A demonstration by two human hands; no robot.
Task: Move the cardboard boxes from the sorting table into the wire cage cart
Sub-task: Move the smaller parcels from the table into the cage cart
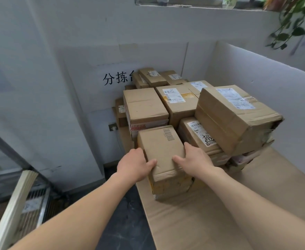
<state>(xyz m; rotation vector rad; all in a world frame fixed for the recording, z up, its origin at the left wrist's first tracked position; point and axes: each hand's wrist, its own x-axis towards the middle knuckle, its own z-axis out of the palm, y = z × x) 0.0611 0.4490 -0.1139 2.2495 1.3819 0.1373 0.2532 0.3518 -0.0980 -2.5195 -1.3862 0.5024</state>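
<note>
- A small box with a barcode printed on its top lies at the near left corner of the pile, lengthwise away from the person, at the near left edge of the table.
- The left hand grips the box's left side near its near end. The thumb lies across the top and the fingers go down the left face, out of sight.
- The right hand grips the opposite side in the same way, thumb on top and fingers curled over the right edge. The box sits squarely between the two hands.
- Below the near end of the box is a yellow-taped face. I cannot tell whether it belongs to the same box or to another beneath it.
- Just right of the right hand lies a labelled box with black handwriting on its sticker, and a large dented box rests tilted on top of it.
- Behind the held box stand a plain box and a box with a white label. Smaller boxes are stacked farther back against the wall.
- The table top is covered in brown cardboard.
- On the floor at the near left is the wire cart, its mesh partly hidden by a pale board leaning over it.
- A sign with black characters hangs on the far wall, partly hidden by the pile.
</note>
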